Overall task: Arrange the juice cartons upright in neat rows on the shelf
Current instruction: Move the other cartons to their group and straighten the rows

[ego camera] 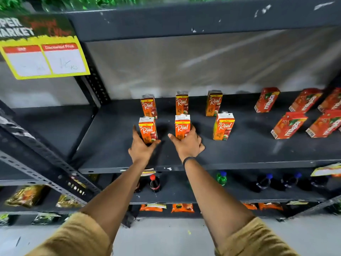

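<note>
Both hands, left hand [141,147] and right hand [188,144], each grasp an upright front-row carton [147,129]

**Orange cartons on a dark grey shelf**

We see six upright juice cartons [182,126] in orange with white lettering and a yellow band near a white top. To their right, the tilted cartons [287,125] are red-orange with white lettering. The shelf [239,148] is dark grey. The price sign [46,58] is yellow with red headers over white panels. Our sleeves [256,239] are tan, and we wear a black wristband [188,159].
</note>
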`<state>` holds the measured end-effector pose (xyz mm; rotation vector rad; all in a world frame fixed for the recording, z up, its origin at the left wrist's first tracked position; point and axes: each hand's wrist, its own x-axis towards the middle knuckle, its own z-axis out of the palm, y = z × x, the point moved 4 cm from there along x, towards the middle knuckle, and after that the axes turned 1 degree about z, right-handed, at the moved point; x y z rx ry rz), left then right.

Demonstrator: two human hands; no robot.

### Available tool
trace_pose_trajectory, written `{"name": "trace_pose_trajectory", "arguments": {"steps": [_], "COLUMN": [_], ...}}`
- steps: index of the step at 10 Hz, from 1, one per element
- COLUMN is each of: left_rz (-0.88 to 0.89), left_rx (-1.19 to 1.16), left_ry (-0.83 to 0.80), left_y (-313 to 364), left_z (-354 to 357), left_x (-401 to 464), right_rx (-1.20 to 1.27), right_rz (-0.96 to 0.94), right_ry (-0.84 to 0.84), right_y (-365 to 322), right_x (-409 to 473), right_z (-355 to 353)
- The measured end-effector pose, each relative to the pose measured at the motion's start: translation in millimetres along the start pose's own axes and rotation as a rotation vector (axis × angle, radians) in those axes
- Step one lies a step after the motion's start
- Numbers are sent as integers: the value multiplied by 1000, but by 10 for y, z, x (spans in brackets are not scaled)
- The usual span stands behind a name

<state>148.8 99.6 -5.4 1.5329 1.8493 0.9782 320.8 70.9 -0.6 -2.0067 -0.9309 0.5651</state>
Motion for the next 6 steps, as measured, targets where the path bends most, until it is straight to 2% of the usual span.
{"name": "trace_pose_trajectory", "arguments": {"steps": [2, 3, 6], "left_rz": [-40, -25, -1], "left_rx": [164, 161, 118], "left_ry": [-1, 18, 7], "left_y": [48, 34, 9], "left_z": [57, 53, 33], "left_x": [71, 54, -4], "right_rx": [-47, -63, 45], "right_rz": [3, -13, -43], "right_ry": [93, 101, 22], "right_y": [8, 18, 39], "right_x": [5, -4, -50], "right_z": [25, 15, -67]}}
